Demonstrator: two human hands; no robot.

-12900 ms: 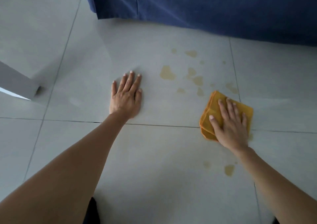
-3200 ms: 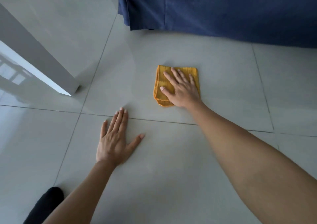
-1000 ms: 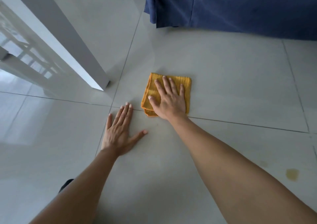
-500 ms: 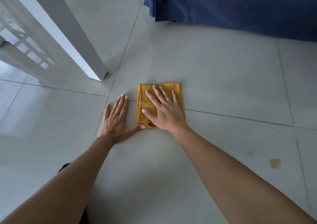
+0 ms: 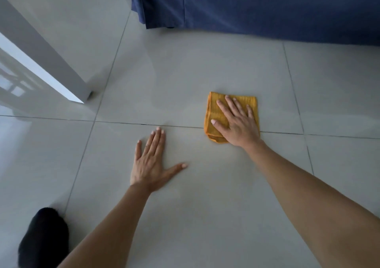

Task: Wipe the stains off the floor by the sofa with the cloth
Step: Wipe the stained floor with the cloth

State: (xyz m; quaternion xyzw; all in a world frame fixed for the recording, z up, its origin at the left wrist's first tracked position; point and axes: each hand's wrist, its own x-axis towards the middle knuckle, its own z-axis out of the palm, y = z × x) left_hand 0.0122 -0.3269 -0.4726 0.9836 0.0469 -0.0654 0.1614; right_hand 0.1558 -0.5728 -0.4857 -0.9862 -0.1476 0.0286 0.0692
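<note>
Cloth [image 5: 213, 113] under flat right hand [image 5: 238, 127], left hand [image 5: 150, 165] on floor [image 5: 205, 206]

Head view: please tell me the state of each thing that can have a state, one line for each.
Cloth: folded, flat on the floor, under the right hand.
Right hand: open, pressing on the cloth.
Left hand: open, flat on the floor.
Floor: no stains visible.
Sofa: cover hanging to the floor.

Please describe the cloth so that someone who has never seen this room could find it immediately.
Start at the dark blue sofa along the top, then come down across the pale floor tiles. The cloth lies folded flat under the right hand, crossing a grout line. It is the only orange-yellow thing here; the left hand presses bare tile.
</note>
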